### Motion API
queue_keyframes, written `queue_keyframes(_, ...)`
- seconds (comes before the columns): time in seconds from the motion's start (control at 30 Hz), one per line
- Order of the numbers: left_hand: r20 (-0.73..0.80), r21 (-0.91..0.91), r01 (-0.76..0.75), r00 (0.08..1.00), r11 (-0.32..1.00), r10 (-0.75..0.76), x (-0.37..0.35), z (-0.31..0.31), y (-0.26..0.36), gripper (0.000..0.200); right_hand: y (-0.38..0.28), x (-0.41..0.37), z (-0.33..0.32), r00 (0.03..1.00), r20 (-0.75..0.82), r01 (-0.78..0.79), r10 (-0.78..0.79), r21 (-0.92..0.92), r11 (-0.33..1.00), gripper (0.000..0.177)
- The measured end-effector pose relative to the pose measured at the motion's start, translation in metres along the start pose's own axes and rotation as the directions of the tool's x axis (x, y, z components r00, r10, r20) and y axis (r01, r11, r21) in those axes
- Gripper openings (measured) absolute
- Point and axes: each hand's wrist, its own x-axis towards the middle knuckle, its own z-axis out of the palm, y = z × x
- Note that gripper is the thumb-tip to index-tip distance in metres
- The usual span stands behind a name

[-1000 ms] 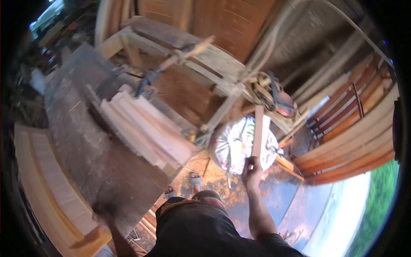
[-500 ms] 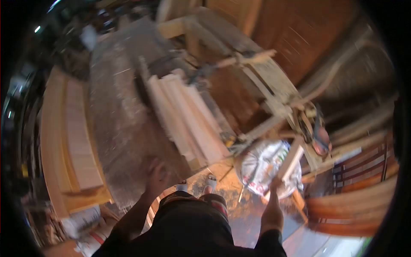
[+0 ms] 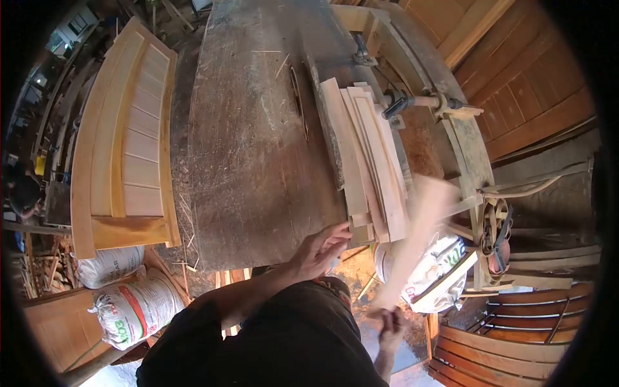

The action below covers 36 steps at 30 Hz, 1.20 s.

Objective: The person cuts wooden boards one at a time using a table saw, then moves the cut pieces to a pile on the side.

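Note:
A wooden board (image 3: 414,242), smeared by motion, rises from my right hand (image 3: 391,330), whose fingers are closed around its lower end. The board overlaps the lower right of a stack of pale wood strips (image 3: 371,158) lying along the right side of the dark workbench (image 3: 251,161). By the bench's near edge is my left hand (image 3: 320,253), empty, with its fingers loosely bent and apart. Its fingertips are right at the bench corner, close to the lower ends of the strips.
A wooden panel (image 3: 140,151) stands left of the bench. White sacks (image 3: 138,309) sit at lower left, and another printed sack (image 3: 445,261) at right. A clamp-like tool (image 3: 412,102) lies beyond the strips. Slatted wooden furniture (image 3: 503,355) stands at lower right.
The head view has shifted and is sharper. My left hand has moved right along the bench's near edge. The board in my right hand now stretches up toward the strips.

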Motion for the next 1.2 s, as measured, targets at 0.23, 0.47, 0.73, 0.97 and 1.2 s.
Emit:
queue_keyframes(0.23, -0.347, 0.680, 0.238, 0.938, 0.693, 0.019, 0.031, -0.052, -0.050, 0.084, -0.036, 0.054, 0.161, 0.948, 0.256, -0.155, 0.189, -0.148, 0.977, 0.036)
queue_keyframes(0.47, -0.235, 0.917, 0.163, 0.959, 0.365, 0.160, 0.026, -0.055, -0.061, 0.086, -0.049, 0.047, 0.168, 0.834, 0.402, 0.550, -0.378, -0.552, 0.627, 0.066)
queue_keyframes(0.73, -0.227, 0.913, 0.177, 0.969, 0.367, 0.095, 0.051, -0.058, -0.053, 0.078, -0.062, 0.075, 0.158, 0.598, 0.712, 0.800, -0.368, -0.553, 0.232, 0.059)
queue_keyframes(0.97, -0.253, 0.904, 0.161, 0.949, 0.397, 0.191, 0.074, -0.067, -0.067, 0.075, -0.065, 0.094, 0.166, 0.635, 0.733, 0.758, -0.243, -0.651, 0.018, 0.055)
queue_keyframes(1.2, -0.318, 0.874, 0.225, 0.935, 0.431, 0.158, 0.109, -0.090, -0.051, 0.071, -0.087, 0.122, 0.196, 0.585, 0.781, 0.800, -0.221, -0.600, -0.006, 0.052)
